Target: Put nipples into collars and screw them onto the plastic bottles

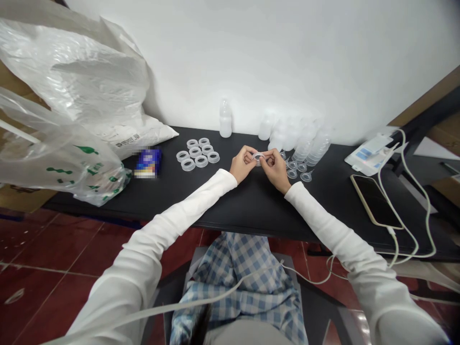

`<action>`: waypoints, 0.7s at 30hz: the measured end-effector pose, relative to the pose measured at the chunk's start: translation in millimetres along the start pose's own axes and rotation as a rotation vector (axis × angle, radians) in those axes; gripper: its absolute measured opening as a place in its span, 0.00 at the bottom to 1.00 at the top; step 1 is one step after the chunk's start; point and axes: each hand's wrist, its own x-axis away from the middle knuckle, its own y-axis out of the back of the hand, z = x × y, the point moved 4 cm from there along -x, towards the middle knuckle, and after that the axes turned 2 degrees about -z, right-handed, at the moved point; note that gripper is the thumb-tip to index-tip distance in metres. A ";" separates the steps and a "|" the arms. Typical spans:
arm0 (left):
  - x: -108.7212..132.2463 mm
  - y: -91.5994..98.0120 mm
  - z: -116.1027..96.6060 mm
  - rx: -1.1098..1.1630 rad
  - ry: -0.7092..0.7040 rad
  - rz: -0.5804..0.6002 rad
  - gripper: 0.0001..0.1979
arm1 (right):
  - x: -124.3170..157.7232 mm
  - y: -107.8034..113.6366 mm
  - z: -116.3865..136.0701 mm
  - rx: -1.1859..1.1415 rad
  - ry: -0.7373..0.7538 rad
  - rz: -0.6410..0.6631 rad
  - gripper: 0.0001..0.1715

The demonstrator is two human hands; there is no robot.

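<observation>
Between my two hands, above the black table, is a translucent ring [258,156]. My left hand [243,164] pinches its left side with the fingers curled, and my right hand [275,168] grips its right side. Several similar white rings [195,152] lie grouped on the table to the left. Just right of my right hand are several clear nipple-shaped pieces [306,176] with round flanges. Behind them stand several translucent bottles [283,134]. One more bottle [225,119], with a pointed top, stands alone near the wall.
Large plastic bags [82,81] fill the left end of the black table [237,206], beside a blue packet [148,163]. On the right lie a phone [375,200] with a cable and a white box [370,155]. Another cable crosses my lap.
</observation>
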 end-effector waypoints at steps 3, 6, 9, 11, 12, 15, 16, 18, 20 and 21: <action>0.9 0.3 0.1 -0.003 -0.020 0.012 0.11 | -0.1 2.3 3.3 0.027 0.015 -0.003 0.21; 0.6 1.0 1.3 0.027 -0.033 0.032 0.12 | -0.5 4.8 6.2 0.017 0.049 0.014 0.24; -2.7 2.5 6.2 0.095 -0.021 0.031 0.14 | -1.1 5.2 3.5 -0.098 0.050 0.024 0.27; -6.3 3.7 10.5 0.144 -0.017 0.026 0.15 | -1.6 3.8 -1.8 -0.172 0.017 0.018 0.28; -8.2 4.2 12.3 0.164 -0.021 0.030 0.16 | -1.8 2.5 -4.8 -0.200 -0.007 0.017 0.28; -12.0 4.7 15.1 0.190 -0.048 0.054 0.16 | -1.6 -2.5 -9.9 -0.275 -0.079 0.048 0.29; -12.4 4.5 15.4 0.186 -0.052 0.068 0.15 | -1.2 -4.1 -9.6 -0.297 -0.094 0.072 0.30; -12.1 3.1 16.0 0.164 -0.045 0.104 0.14 | -0.5 -6.2 -6.4 -0.328 -0.102 0.122 0.30; -11.4 1.2 16.0 0.148 -0.027 0.149 0.14 | -0.7 -6.0 -2.9 -0.344 -0.101 0.148 0.29; -11.2 0.4 15.6 0.150 -0.019 0.171 0.14 | -1.2 -5.1 -2.2 -0.351 -0.107 0.146 0.29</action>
